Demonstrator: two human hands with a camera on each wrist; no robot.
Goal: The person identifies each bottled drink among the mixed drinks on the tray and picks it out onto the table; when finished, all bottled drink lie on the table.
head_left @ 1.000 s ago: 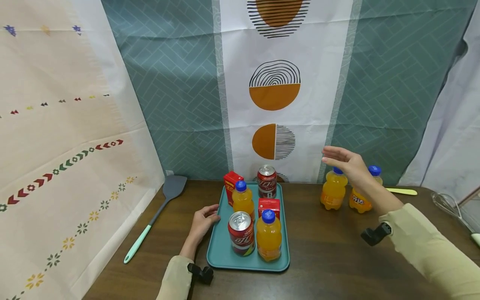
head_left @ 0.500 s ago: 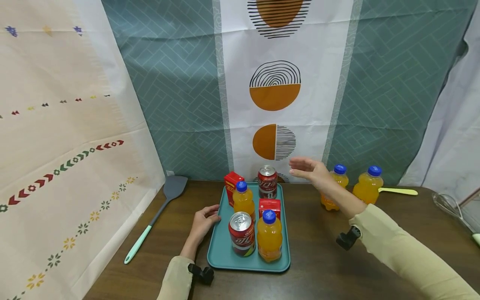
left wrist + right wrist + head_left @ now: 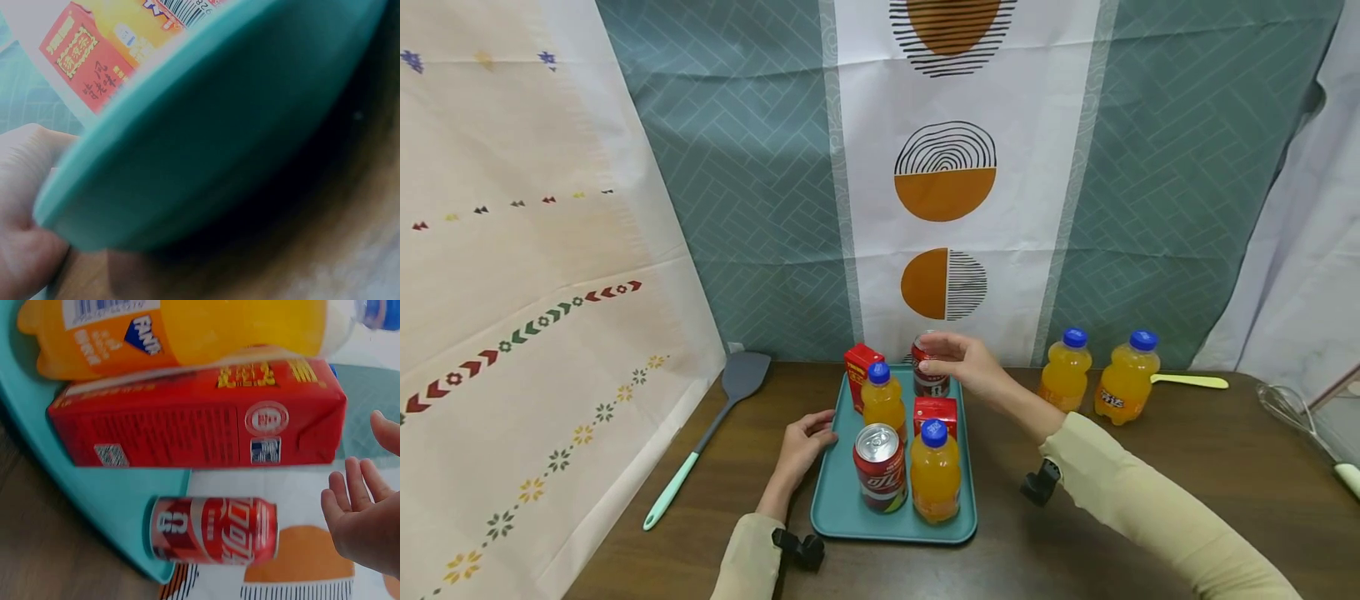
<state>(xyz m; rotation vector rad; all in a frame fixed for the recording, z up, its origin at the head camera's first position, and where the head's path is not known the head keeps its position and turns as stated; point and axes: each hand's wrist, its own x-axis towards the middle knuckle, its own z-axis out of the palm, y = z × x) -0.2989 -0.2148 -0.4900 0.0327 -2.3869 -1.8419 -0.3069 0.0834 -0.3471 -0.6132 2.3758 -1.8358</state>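
Observation:
A teal tray (image 3: 844, 521) carries two red Coke cans (image 3: 880, 479) (image 3: 215, 530), two orange Fanta bottles (image 3: 935, 479) (image 3: 883, 408) and two red drink cartons (image 3: 936, 412) (image 3: 200, 431). My left hand (image 3: 801, 446) holds the tray's left rim; in the left wrist view, the hand (image 3: 28, 206) lies against the rim's outer edge. My right hand (image 3: 966, 364) is over the tray's far right part, overlapping the rear Coke can in the head view. In the right wrist view, that hand (image 3: 369, 519) is apart from the can's top, fingers loosely bent and nothing between them.
Two more Fanta bottles (image 3: 1065, 375) (image 3: 1126, 383) stand at the right, in front of the teal and white cloth backdrop (image 3: 1172, 167). A yellow handle (image 3: 1191, 381) and a whisk (image 3: 1292, 412) lie beyond them. A grey spatula (image 3: 745, 375) with a mint handle lies at the left.
My right hand has moved left from above the two Fanta bottles at the right, past them, to the rear Coke can on the tray. My left hand stays at the tray's rim.

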